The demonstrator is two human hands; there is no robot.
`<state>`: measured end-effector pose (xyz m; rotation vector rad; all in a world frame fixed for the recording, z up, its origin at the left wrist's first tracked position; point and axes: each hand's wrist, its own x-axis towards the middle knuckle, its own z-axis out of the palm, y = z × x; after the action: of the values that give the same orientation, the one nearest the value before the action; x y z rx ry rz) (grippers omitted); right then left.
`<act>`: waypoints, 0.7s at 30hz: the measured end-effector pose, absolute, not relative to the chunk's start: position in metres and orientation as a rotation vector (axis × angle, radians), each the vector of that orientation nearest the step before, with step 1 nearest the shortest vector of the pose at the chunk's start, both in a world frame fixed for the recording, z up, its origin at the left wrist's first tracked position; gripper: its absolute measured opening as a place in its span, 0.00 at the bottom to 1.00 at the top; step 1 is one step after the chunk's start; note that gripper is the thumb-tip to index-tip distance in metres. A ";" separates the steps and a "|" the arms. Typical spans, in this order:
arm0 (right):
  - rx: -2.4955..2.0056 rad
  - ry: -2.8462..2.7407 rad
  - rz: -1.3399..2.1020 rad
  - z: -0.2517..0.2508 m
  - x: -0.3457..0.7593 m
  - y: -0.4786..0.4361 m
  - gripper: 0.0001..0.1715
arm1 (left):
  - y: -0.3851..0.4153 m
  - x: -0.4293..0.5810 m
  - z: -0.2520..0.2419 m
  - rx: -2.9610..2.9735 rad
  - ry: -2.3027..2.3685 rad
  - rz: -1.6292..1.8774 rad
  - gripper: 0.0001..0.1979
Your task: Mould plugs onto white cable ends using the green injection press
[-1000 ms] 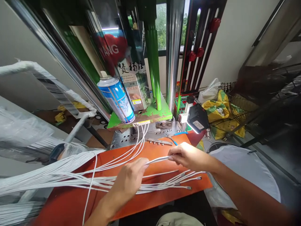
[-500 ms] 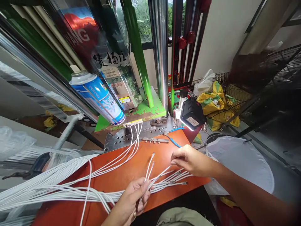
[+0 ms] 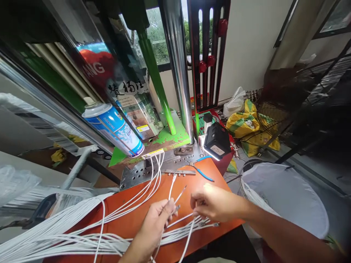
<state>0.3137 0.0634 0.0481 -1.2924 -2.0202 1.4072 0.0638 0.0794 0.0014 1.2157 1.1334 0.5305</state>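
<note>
My left hand is closed around a few thin white cables with metal plug ends pointing up and away. One plug reaches the front edge of a slim metal insert bar; whether it is seated there I cannot tell. My right hand, fingers pinched, is at a white cable that runs down toward the front edge. Beneath and between the hands lies a bundle of white cables, plug ends to the right. Blue-handled pliers rest beyond my right hand.
The orange board carries more cables from the left. Behind it stands a green press with a metal mold plate, a blue spray can and a lit black lamp. A white round bin is at right.
My left hand has moved slightly up, bringing a cable plug to the metal bar. The right hand has lowered and shifted left toward the cables. The view has tilted.
</note>
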 end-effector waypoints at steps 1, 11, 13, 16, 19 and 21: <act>-1.310 -1.981 1.379 0.044 0.308 0.063 0.02 | 0.079 0.069 0.001 1.222 1.093 0.520 0.36; -1.294 -1.454 1.577 0.009 0.300 0.078 0.23 | 0.073 0.067 -0.025 1.068 0.684 0.262 0.34; -1.311 -1.474 1.330 0.009 0.295 0.082 0.32 | 0.076 0.069 -0.025 1.068 0.625 0.200 0.34; -1.179 -1.746 1.368 0.012 0.287 0.089 0.25 | 0.084 0.080 -0.018 0.971 0.658 0.194 0.33; -1.110 -1.689 1.402 0.008 0.282 0.096 0.24 | 0.094 0.089 -0.008 0.815 0.731 0.240 0.30; -1.178 -1.609 1.255 0.000 0.280 0.099 0.27 | 0.101 0.093 -0.004 0.791 0.712 0.227 0.29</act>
<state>0.2799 0.0986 -0.0001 -1.1776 -1.6094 1.2546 0.0930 0.1006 -0.0043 0.7912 0.7115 0.2268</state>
